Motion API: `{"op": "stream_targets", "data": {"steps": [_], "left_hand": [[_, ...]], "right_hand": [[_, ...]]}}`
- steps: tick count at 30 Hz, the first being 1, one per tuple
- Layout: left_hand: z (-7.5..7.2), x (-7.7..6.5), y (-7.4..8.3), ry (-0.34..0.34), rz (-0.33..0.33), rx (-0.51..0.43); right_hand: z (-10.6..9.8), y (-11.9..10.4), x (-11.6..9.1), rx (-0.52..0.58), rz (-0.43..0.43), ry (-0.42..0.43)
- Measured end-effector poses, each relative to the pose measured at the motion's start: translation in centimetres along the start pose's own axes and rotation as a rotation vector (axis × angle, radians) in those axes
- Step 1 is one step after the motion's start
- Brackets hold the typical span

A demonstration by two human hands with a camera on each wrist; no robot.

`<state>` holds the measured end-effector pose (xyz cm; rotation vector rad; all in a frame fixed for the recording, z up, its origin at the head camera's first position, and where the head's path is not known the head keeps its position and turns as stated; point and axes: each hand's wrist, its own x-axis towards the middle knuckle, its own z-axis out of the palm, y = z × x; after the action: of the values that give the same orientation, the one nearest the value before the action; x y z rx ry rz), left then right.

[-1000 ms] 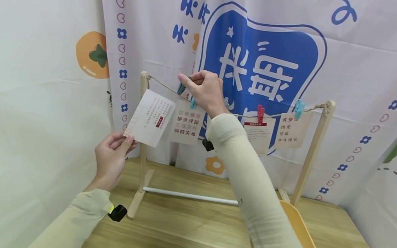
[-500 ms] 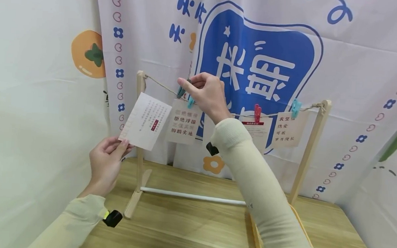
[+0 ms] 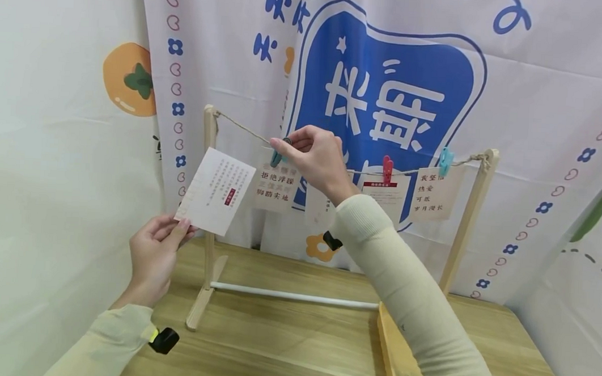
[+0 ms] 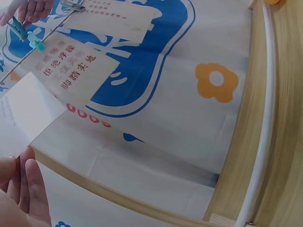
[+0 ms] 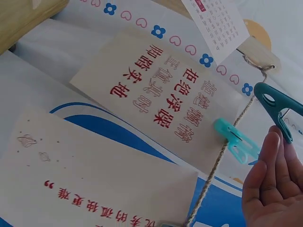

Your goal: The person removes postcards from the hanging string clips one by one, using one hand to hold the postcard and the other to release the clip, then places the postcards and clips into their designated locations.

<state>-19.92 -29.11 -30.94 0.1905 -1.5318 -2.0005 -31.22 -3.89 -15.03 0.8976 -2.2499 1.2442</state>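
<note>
Your left hand (image 3: 154,254) is pinching the white rectangular printed paper card (image 3: 216,192) by its lower-left corner. The card is standing tilted in front of the left upright (image 3: 210,129) of the pale wooden stand, below the brown twisted twine (image 5: 209,179). Your right hand (image 3: 319,158) is pinching the dark teal spring clothespin (image 5: 284,98) beside the twine; whether its tips are touching the twine, you cannot tell. Handling: the card is probably light, fairly stiff and easily creased; grip it lightly at the lower margin. The clothespin is probably light but springy; squeeze its handle ends firmly.
</note>
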Motion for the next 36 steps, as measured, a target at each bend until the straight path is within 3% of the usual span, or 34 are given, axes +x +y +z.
{"op": "stream_targets", "data": {"steps": [15,25,36], "left_hand": [[-0.2,-1.1,-1.1,-0.014,-0.033,0.010],[-0.6,-2.5,-1.9,-0.045,-0.057,0.006],[-1.2,-3.7,-2.6,-0.090,-0.092,0.019]], "right_hand": [[-0.4,1.9,-4.2,-0.019,-0.024,-0.034],[-1.3,3.1,-6.7,-0.045,0.059,-0.066],[-2.8,4.4,-9.5,-0.055,0.088,-0.086]]}}
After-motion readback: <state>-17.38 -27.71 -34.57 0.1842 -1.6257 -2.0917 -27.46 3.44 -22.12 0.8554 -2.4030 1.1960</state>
